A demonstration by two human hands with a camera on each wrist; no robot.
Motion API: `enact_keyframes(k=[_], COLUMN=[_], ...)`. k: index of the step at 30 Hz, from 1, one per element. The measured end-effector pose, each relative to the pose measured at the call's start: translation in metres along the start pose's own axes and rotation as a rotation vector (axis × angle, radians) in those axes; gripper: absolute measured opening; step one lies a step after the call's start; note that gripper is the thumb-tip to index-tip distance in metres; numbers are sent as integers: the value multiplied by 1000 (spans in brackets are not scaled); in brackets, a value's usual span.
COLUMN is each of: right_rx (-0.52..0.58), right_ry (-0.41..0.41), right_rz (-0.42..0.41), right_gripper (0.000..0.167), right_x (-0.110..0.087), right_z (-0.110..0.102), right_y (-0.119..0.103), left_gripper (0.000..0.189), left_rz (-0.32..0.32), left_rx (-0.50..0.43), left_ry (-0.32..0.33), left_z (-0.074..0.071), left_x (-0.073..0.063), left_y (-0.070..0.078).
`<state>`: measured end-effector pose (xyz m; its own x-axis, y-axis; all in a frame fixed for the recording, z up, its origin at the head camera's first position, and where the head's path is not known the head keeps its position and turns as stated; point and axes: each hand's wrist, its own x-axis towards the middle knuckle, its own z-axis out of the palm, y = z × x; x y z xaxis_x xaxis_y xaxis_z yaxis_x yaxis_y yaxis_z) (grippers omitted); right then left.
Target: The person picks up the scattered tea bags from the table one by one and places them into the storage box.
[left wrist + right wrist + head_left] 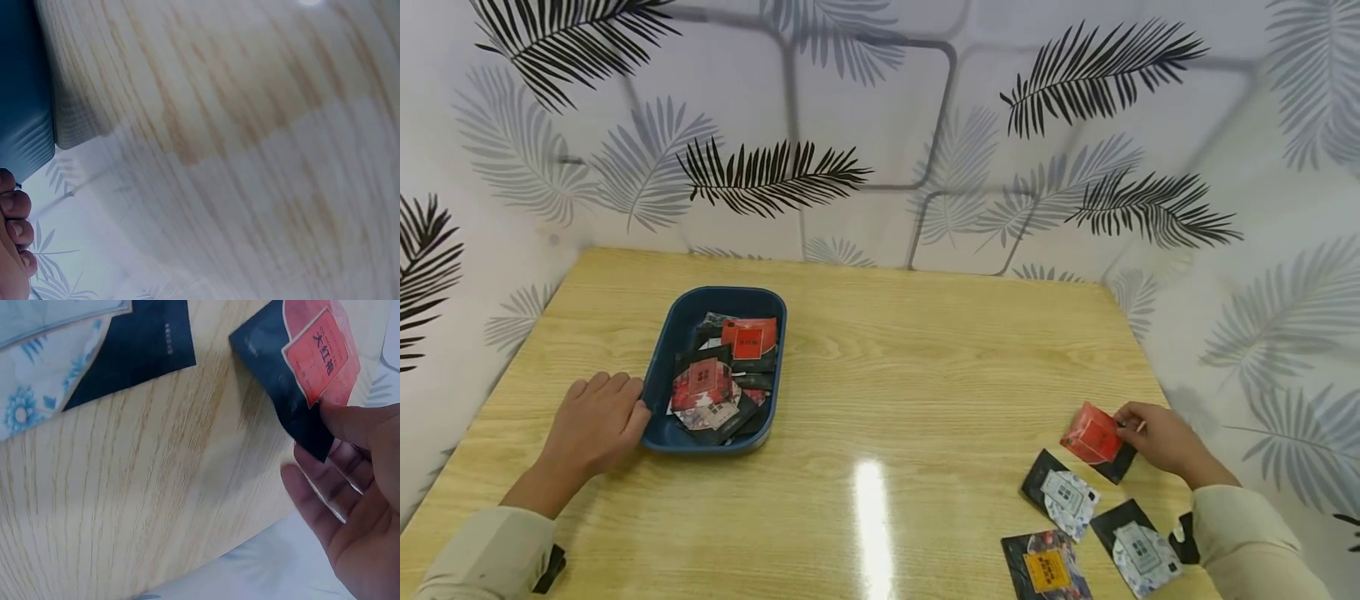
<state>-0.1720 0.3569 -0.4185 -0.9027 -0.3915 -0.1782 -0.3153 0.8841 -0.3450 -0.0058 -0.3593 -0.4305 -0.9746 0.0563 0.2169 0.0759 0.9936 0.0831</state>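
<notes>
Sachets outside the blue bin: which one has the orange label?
The leftmost loose sachet in the head view; two other sachets have pale labels; the right hand pinches the red-labelled sachet.

Left hand (597,423) holds a blue bin (679,438) of packets (703,382); right hand (1167,442) pinches a red-and-black packet (1092,434).

A flat red-and-black foil-like packet (1092,435) with a red label bearing dark characters is pinched at one edge, tilted and slightly bent, on the worktop's (925,375) right side. Far left sits a navy-blue rounded rectangular plastic bin (700,449), open and upright, loosely heaped with black, red and pale printed packets (703,383).
</notes>
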Motion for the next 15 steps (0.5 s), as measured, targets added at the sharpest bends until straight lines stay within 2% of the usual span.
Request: enact_keyframes(k=[3, 9, 15], right_rx=[106, 425, 654], right_ry=[-6, -67, -93], right_rz=[42, 184, 199], right_gripper=[15, 32, 40], right_x=[-1, 4, 16], right_z=[0, -7, -15], right_y=[0, -11, -35], left_gripper=[16, 17, 16], left_rz=[-2, -3, -11], left_rx=[-1, -3, -1], left_ry=[-2, -1, -19], left_z=[0, 0, -1], left_x=[-1, -1, -1], left_y=[0, 0, 1])
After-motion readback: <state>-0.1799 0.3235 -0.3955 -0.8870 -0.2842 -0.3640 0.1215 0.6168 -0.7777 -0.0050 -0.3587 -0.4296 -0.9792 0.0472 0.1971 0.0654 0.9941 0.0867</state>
